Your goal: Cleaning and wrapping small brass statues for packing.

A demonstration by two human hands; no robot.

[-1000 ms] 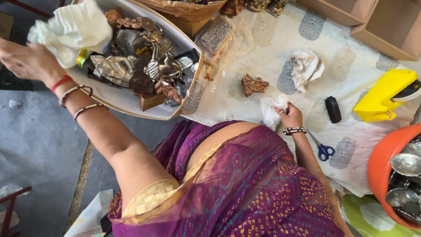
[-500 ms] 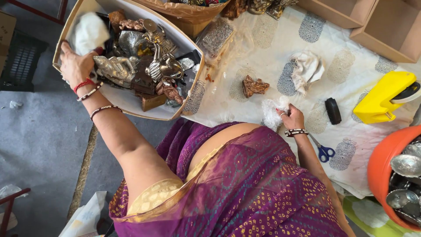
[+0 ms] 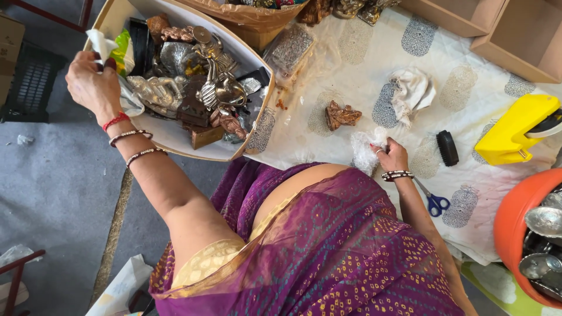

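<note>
My left hand (image 3: 91, 85) is raised at the left rim of a shallow cardboard box (image 3: 175, 137) and grips a white cloth (image 3: 102, 45) beside a green wrapper. The box holds several silver and brown metal figurines (image 3: 205, 82). My right hand (image 3: 391, 155) rests on the white printed table cover and is closed on a crumpled clear plastic wrap (image 3: 363, 151). A small brown figurine (image 3: 341, 114) lies on the cover just beyond that hand.
A crumpled white cloth (image 3: 410, 88), a black brush (image 3: 448, 147), blue-handled scissors (image 3: 433, 202) and a yellow tool (image 3: 515, 129) lie on the cover. An orange tub (image 3: 509, 222) of metal dishes stands at the right. Cardboard boxes (image 3: 527, 35) sit at the back right.
My left hand swung in from the far left with the white cloth, reached into the box, then drew back to its left rim. My right hand stayed on the plastic wrap.
</note>
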